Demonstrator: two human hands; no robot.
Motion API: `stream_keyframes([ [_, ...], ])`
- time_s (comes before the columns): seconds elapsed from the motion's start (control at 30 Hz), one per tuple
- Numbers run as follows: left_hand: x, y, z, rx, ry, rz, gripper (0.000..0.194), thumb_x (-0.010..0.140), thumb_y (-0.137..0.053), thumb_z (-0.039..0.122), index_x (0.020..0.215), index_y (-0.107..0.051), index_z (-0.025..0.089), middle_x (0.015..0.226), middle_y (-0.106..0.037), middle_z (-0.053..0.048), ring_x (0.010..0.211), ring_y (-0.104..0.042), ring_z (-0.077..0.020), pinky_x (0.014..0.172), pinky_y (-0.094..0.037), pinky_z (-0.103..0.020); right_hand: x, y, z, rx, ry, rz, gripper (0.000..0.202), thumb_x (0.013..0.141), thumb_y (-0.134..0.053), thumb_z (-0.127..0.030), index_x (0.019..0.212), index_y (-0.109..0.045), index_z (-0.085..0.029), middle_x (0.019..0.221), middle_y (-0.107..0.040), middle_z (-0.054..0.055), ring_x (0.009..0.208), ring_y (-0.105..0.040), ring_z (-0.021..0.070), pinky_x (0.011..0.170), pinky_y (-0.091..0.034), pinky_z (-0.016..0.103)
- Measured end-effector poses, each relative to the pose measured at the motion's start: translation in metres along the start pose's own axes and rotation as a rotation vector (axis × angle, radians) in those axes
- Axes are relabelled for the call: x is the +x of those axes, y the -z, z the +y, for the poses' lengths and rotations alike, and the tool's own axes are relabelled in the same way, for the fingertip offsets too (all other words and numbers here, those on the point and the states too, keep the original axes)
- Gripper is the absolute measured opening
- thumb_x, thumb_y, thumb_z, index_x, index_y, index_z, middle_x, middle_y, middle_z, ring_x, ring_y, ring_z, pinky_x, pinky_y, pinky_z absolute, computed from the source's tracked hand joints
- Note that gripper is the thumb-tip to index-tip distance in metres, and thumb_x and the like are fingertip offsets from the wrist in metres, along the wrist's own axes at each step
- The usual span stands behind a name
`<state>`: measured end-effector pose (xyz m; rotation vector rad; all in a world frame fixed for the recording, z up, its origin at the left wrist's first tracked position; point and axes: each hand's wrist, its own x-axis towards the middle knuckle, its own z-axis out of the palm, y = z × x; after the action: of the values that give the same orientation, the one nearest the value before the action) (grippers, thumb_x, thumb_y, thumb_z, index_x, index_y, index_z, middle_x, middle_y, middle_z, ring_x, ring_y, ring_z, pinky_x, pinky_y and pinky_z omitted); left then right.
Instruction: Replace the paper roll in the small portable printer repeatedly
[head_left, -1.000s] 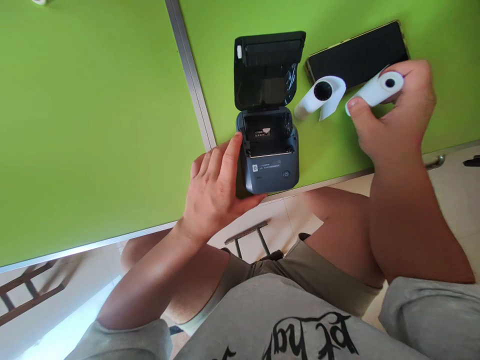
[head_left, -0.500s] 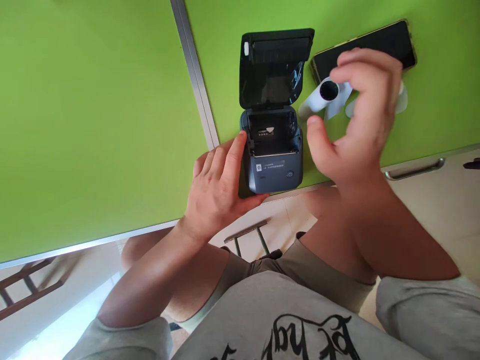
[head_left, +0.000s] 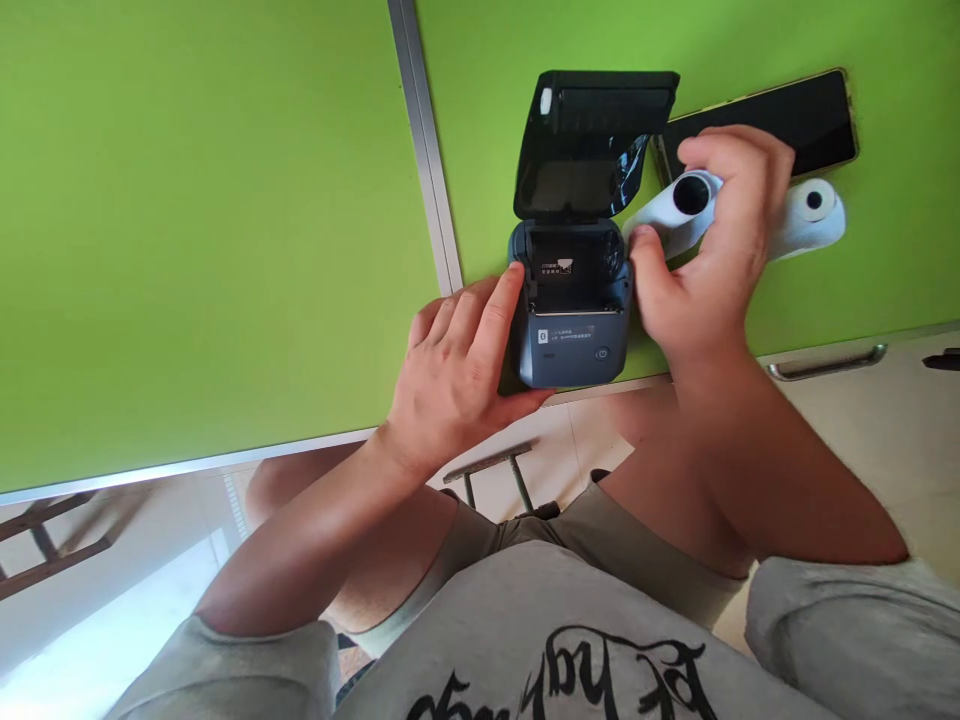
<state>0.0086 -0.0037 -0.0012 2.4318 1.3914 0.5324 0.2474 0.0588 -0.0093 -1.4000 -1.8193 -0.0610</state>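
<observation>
A dark grey portable label printer [head_left: 574, 350] lies on the green table with its black lid [head_left: 577, 160] raised and its roll bay exposed. My left hand [head_left: 457, 370] grips the printer's left side, fingers along the edge and thumb at its front. My right hand [head_left: 720, 240] curls around a white paper roll [head_left: 660, 218] with a wide dark core, just right of the printer. The thumb lies against the roll's near side, and the fingers bend over its far side. A second white roll [head_left: 814, 222], with a smaller core, sits right of this hand, partly covered by it.
Behind the right hand lies a black phone [head_left: 817, 125] with a yellowish edge. A metal strip [head_left: 424, 140] crosses the green table [head_left: 210, 220] left of the printer. A metal handle [head_left: 829, 363] is at the table's front edge.
My right hand has closed in around the wide-cored paper roll, and that roll has tilted or shifted slightly. The second roll shows more now. The whole view has shifted; the left hand keeps its hold.
</observation>
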Motion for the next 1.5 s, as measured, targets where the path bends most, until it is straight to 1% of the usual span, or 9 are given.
stream_keyframes([
  [0.3, 0.002, -0.003, 0.003, 0.051, -0.029, 0.074, 0.100, 0.085, -0.071, 0.066, 0.157, -0.037, 0.004, 0.144, -0.064, -0.024, 0.124, -0.065, -0.0370, 0.105, -0.046, -0.046, -0.003, 0.000, 0.008, 0.013, -0.045, -0.014, 0.050, 0.072, -0.065, -0.010, 0.120, -0.066, -0.023, 0.115, -0.063, 0.012, 0.112, -0.063, 0.0293, 0.104, -0.049, 0.049],
  [0.47, 0.001, -0.005, 0.001, 0.060, -0.043, 0.098, 0.096, 0.090, -0.063, 0.069, 0.157, -0.038, 0.004, 0.141, -0.065, -0.024, 0.121, -0.066, -0.0355, 0.102, -0.047, -0.045, -0.003, 0.000, 0.021, 0.049, -0.007, -0.105, 0.054, 0.073, -0.068, -0.007, 0.122, -0.067, -0.027, 0.110, -0.055, 0.006, 0.107, -0.062, 0.0268, 0.095, -0.054, 0.052],
  [0.77, 0.001, -0.005, 0.001, 0.059, -0.045, 0.085, 0.097, 0.090, -0.064, 0.069, 0.156, -0.038, 0.002, 0.140, -0.065, -0.023, 0.121, -0.065, -0.0348, 0.104, -0.046, -0.044, -0.004, -0.008, 0.022, 0.083, 0.011, -0.092, 0.064, 0.073, -0.063, 0.000, 0.130, -0.059, -0.029, 0.117, -0.058, 0.006, 0.112, -0.061, 0.0263, 0.102, -0.052, 0.049],
  [0.9, 0.001, -0.005, 0.000, 0.069, -0.052, 0.092, 0.098, 0.090, -0.064, 0.070, 0.156, -0.038, 0.003, 0.140, -0.065, -0.023, 0.122, -0.065, -0.0344, 0.104, -0.046, -0.044, -0.006, -0.013, 0.029, 0.110, 0.048, -0.032, 0.069, 0.068, -0.063, -0.001, 0.132, -0.056, -0.028, 0.118, -0.060, 0.006, 0.106, -0.060, 0.0236, 0.095, -0.053, 0.042],
  [1.0, 0.001, -0.005, 0.000, 0.077, -0.061, 0.087, 0.097, 0.091, -0.064, 0.068, 0.157, -0.036, 0.003, 0.141, -0.065, -0.023, 0.122, -0.065, -0.0342, 0.104, -0.046, -0.044, -0.007, -0.016, 0.036, 0.140, 0.050, -0.005, 0.069, 0.066, -0.064, -0.005, 0.131, -0.056, -0.027, 0.117, -0.063, 0.007, 0.100, -0.059, 0.0230, 0.090, -0.052, 0.041],
  [1.13, 0.001, -0.005, 0.001, 0.073, -0.054, 0.078, 0.095, 0.091, -0.065, 0.066, 0.157, -0.035, 0.005, 0.142, -0.065, -0.022, 0.123, -0.065, -0.0338, 0.104, -0.046, -0.044, -0.009, -0.016, 0.035, 0.236, 0.015, -0.002, 0.066, 0.069, -0.066, -0.008, 0.132, -0.056, -0.026, 0.120, -0.064, 0.009, 0.104, -0.062, 0.0233, 0.090, -0.054, 0.041],
  [1.3, 0.001, -0.003, 0.000, 0.070, -0.053, 0.061, 0.098, 0.089, -0.068, 0.066, 0.157, -0.034, 0.005, 0.142, -0.065, -0.022, 0.123, -0.065, -0.0341, 0.104, -0.046, -0.044, -0.008, -0.015, 0.028, 0.336, 0.032, 0.012, 0.057, 0.079, -0.066, -0.012, 0.133, -0.056, -0.025, 0.127, -0.063, 0.008, 0.113, -0.065, 0.0201, 0.087, -0.059, 0.034],
  [1.4, 0.001, -0.003, 0.000, 0.070, -0.049, 0.060, 0.097, 0.089, -0.069, 0.065, 0.157, -0.035, 0.005, 0.142, -0.064, -0.022, 0.122, -0.065, -0.0343, 0.103, -0.047, -0.044, -0.004, -0.016, 0.027, 0.405, 0.058, 0.063, 0.043, 0.091, -0.065, -0.028, 0.133, -0.057, -0.026, 0.122, -0.063, 0.008, 0.110, -0.067, 0.0201, 0.084, -0.060, 0.035],
  [1.5, 0.001, -0.003, 0.000, 0.062, -0.048, 0.061, 0.097, 0.089, -0.068, 0.065, 0.158, -0.035, 0.006, 0.143, -0.064, -0.022, 0.123, -0.065, -0.0345, 0.104, -0.047, -0.045, 0.001, -0.014, 0.021, 0.464, 0.155, 0.152, 0.040, 0.094, -0.066, -0.045, 0.130, -0.060, -0.029, 0.112, -0.063, 0.005, 0.095, -0.068, 0.0171, 0.074, -0.058, 0.033],
])
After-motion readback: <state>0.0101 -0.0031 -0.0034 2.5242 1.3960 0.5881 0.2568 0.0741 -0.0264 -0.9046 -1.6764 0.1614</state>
